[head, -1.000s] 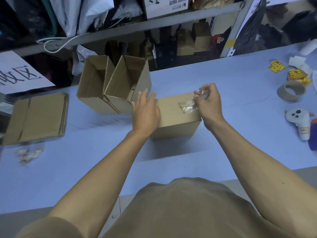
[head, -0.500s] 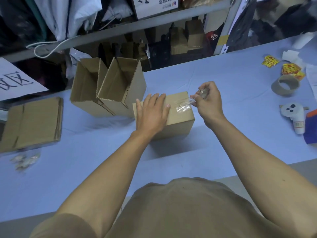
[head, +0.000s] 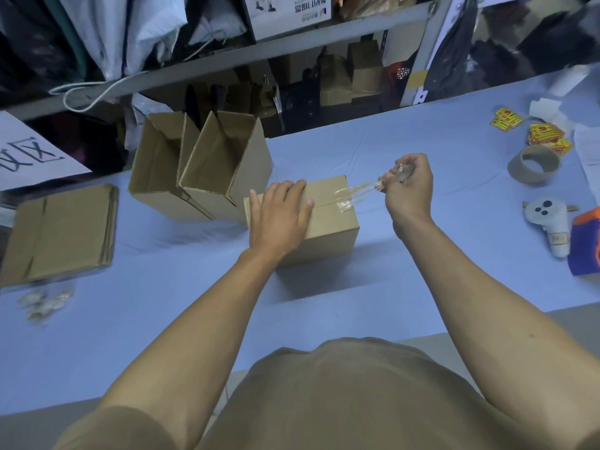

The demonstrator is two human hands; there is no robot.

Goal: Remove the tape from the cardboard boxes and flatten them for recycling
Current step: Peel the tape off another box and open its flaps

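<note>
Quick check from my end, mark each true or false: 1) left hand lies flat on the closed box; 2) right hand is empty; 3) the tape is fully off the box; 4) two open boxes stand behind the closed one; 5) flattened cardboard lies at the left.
1) True: the left hand presses flat on the closed box.
2) False: the right hand pinches the clear tape.
3) False: one end of the tape is stuck at the box's top seam.
4) True: two open boxes stand there.
5) True: flattened cardboard lies there.
</note>
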